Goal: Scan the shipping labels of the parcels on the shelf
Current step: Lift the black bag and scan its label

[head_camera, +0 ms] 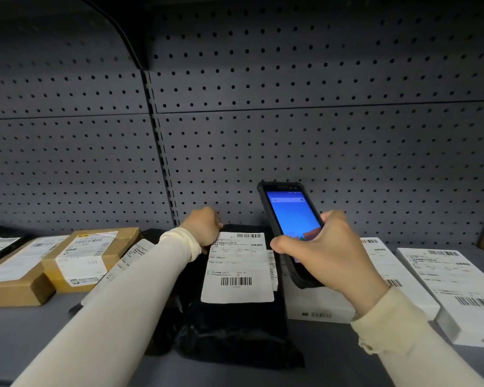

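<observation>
We find no legible text. The white shipping label (237, 268) on the black parcel (229, 331) carries two barcodes and blurred print; the scanner (291, 219) screen shows unreadable marks.

The shelf (25, 339) looks like smooth, matt grey painted metal, and the pegboard back panel (319, 135) has the same matt finish, punched with rows of small holes. The black parcel (235, 336) is wrapped in thin, crinkled plastic film with a faint sheen; its shipping label (236, 268) is matt white paper, slightly creased. 2 brown boxes (90, 255) are rough matt cardboard with glossy tape strips. 2 white boxes (458, 291) look like smooth coated card. The handheld scanner (289, 219) has a matt black rubbery casing and a glossy glass screen. Both sleeves (118, 311) are soft, matt cream knit cloth.
</observation>
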`<state>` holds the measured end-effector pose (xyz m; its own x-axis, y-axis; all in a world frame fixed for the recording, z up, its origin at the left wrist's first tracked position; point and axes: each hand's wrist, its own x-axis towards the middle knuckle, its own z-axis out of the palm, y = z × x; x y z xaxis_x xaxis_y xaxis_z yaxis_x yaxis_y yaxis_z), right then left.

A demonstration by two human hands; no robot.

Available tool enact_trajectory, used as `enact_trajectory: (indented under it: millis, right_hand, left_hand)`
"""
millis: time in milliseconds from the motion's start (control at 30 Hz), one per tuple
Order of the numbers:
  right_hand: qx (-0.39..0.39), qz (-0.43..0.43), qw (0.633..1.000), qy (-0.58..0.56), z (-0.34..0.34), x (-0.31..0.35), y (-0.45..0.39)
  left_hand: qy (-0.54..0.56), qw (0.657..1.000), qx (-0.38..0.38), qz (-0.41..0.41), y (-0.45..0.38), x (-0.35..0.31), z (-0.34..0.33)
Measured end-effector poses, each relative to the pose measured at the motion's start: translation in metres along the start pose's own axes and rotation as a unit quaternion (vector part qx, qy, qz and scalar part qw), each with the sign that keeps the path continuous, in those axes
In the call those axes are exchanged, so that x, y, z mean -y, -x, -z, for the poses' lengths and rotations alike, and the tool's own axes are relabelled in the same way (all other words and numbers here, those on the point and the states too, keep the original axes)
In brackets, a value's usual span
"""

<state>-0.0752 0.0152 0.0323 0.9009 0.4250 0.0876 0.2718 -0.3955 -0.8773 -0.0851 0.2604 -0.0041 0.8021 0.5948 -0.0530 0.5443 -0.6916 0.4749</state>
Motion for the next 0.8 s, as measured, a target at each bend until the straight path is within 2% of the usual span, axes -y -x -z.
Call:
enact_trajectory:
  millis: [100, 167, 400, 533, 800]
  right_hand:
    - [0.000, -0.002, 1.000, 0.009, -0.008, 0.003, 0.001]
    - [-0.005, -0.002, 1.000, 0.015, -0.014, 0.004, 0.002]
    - [-0.012, -0.003, 1.000, 0.014, -0.040, 0.012, 0.004]
    - [0.004, 0.003, 1.000, 0.009, -0.049, 0.017, 0.004]
    - [0.034, 0.032, 0.999, 0.003, -0.057, 0.026, -0.002]
  left_hand:
    - [-0.108, 0.993, -0.013, -0.057, 0.003, 0.003, 0.001]
    - [-0.129, 0.987, -0.033, -0.091, 0.005, 0.008, 0.002]
    - [-0.055, 0.975, -0.068, -0.206, 0.025, 0.036, 0.018]
    - [-0.038, 0.977, -0.102, -0.182, 0.033, 0.057, 0.040]
    - [-0.102, 0.985, -0.125, -0.066, 0.047, 0.111, 0.084]
